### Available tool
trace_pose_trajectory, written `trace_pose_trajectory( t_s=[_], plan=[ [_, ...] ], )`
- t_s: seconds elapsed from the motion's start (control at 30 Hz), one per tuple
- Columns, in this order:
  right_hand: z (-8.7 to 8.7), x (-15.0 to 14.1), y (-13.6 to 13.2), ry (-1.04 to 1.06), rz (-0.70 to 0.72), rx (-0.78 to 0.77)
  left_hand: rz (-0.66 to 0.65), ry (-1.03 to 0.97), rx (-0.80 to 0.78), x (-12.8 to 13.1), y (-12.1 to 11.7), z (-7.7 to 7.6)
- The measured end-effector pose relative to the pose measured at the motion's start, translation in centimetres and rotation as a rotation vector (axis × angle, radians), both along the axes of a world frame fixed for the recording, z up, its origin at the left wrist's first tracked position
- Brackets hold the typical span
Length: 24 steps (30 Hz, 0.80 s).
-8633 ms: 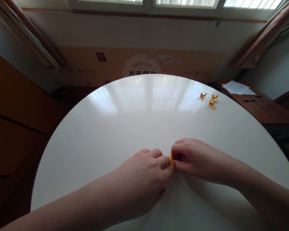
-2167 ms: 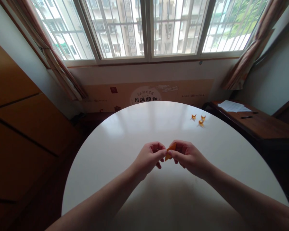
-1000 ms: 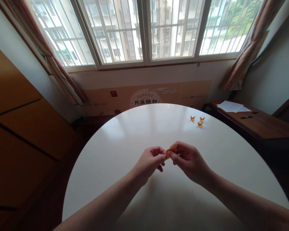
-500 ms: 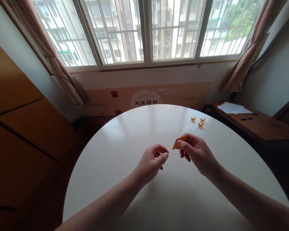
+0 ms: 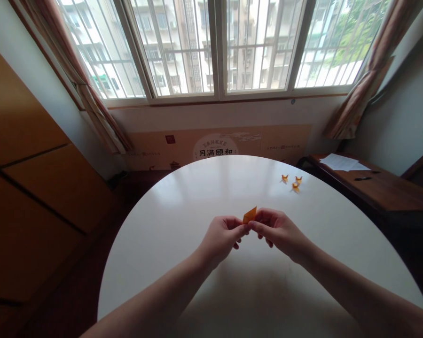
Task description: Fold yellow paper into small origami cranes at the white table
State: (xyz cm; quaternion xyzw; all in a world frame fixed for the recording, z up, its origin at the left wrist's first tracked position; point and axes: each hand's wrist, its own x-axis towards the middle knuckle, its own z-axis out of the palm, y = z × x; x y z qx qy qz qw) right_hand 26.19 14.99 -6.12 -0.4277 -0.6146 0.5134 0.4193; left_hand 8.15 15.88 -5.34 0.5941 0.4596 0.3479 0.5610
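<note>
A small folded piece of orange origami paper is pinched between both hands above the white round table. My left hand closes thumb and fingers on its lower left edge. On its lower right side, my right hand grips it with the thumb in front. The paper's point tilts up and to the right; its lower edge is partly hidden by the thumbs. Farther back on the table stand three small orange folded paper birds, apart from the hands.
The white table has a rounded far edge. To the right, a brown wooden desk carries white papers and a dark pen-like object. A wooden cabinet stands at the left, and a barred window lies beyond.
My right hand has brought the folded paper leftward and turned its point upward. My left hand, closed beside it before, now grips the paper too. The view has shifted slightly.
</note>
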Motion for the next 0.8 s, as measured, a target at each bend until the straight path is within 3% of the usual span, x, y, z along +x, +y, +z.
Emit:
trace_pose_trajectory(
  t_s=[0.17, 0.5, 0.67, 0.8],
  plan=[
    [0.14, 0.05, 0.07, 0.01, -0.018, 0.002, -0.026, -0.032, -0.068, 0.04, -0.24, 0.41],
    [0.39, 0.08, 0.07, 0.067, -0.032, -0.041, -0.011, -0.055, -0.056, 0.07, -0.23, 0.5],
    [0.12, -0.41, 0.08, 0.119, -0.029, -0.1, 0.012, -0.106, -0.103, 0.03, -0.32, 0.2],
    [-0.13, -0.42, 0.14, 0.13, -0.056, -0.094, -0.014, -0.049, -0.05, 0.07, -0.05, -0.27]
  ],
)
